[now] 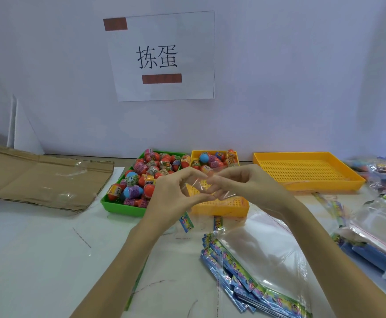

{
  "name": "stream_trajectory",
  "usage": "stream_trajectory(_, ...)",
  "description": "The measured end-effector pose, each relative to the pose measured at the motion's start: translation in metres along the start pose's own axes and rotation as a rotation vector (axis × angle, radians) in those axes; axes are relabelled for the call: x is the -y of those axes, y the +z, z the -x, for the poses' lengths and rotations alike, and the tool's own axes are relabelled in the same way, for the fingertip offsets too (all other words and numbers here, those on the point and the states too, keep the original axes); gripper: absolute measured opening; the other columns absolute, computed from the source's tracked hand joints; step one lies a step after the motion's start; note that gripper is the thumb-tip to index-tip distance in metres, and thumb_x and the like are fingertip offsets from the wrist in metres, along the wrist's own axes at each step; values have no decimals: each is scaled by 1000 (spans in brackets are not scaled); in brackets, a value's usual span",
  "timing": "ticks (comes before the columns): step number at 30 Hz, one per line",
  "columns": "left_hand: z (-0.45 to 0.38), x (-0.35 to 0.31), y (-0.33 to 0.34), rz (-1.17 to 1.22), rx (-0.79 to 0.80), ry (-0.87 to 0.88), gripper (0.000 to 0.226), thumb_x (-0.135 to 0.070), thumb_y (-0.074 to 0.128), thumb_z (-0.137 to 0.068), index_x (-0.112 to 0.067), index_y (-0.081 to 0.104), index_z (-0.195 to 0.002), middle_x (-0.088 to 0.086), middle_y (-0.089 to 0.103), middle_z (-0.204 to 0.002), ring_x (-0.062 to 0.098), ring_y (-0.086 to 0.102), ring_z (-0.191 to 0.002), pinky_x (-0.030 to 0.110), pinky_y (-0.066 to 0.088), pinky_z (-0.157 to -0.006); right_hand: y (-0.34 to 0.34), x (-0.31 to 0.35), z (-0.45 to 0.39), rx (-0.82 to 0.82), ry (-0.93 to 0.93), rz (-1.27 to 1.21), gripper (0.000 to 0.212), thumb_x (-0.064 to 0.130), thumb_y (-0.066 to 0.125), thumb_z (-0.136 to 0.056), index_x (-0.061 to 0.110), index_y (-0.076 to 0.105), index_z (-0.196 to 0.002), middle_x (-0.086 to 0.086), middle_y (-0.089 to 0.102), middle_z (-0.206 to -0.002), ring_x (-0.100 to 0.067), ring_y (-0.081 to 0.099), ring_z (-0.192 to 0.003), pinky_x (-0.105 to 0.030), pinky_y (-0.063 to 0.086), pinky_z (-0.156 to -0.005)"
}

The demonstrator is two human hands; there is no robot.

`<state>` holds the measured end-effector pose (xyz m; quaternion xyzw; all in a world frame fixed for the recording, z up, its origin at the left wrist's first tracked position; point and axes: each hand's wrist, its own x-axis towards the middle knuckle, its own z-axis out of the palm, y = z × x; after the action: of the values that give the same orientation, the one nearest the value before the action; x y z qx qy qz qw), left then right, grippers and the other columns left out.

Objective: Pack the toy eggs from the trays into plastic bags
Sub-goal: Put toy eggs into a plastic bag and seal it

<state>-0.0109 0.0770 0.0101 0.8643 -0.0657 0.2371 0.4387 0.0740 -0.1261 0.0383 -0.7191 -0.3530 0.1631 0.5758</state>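
On the wall ahead of me hangs a white paper sign (164, 56) printed in large black characters: 拣蛋. Two brown tape strips on it carry no legible text. In the green tray (118, 206), one toy egg (132, 179) with a blue top shows a white label panel reading "6+". The other egg wrappers bear barcodes and print too small to read. The coloured header cards (244, 269) on the stacked bags before me have lettering I cannot make out.

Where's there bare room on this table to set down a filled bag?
Bare tabletop lies front-left, bordered by the cardboard and green tray. The far-right yellow tray looks empty too. Crowded: front-right, with the stacked bags.
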Motion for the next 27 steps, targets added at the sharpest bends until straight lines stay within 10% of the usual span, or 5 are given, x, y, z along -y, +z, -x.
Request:
stream_trajectory(11, -1, -1, 2, -7, 2, 89, 62, -57, 90, -68, -36, 67, -121, -17, 71, -83, 11, 47, -46, 20, 43, -48, 1, 4, 2, -5, 31, -56, 22, 23, 66, -100, 10, 78, -113, -9, 79, -105, -26, 77, -101, -46, 61, -94)
stream_trajectory(17, 0, -3, -4, -409, -43, 202, 68, -82, 68, -74, -37, 66, -125, -19, 74, -95, -4, 56, -68, 18, 48, -63, 5, 4, 2, -28, 7, 40, 21, 29, 62, -103, 11, 73, -107, -3, 80, -102, -17, 74, -107, -40, 56, -101)
stream_trajectory(27, -7, 1, -10, -35, 4, 40, 69, -45, 89, -71, -32, 61, -133, -16, 73, -89, -4, 67, -99, 6, 45, -88, 13, 0, -4, -151, -128, 179, 21, 10, 62, -103, 11, 68, -123, -2, 80, -104, -15, 78, -93, -38, 65, -79)
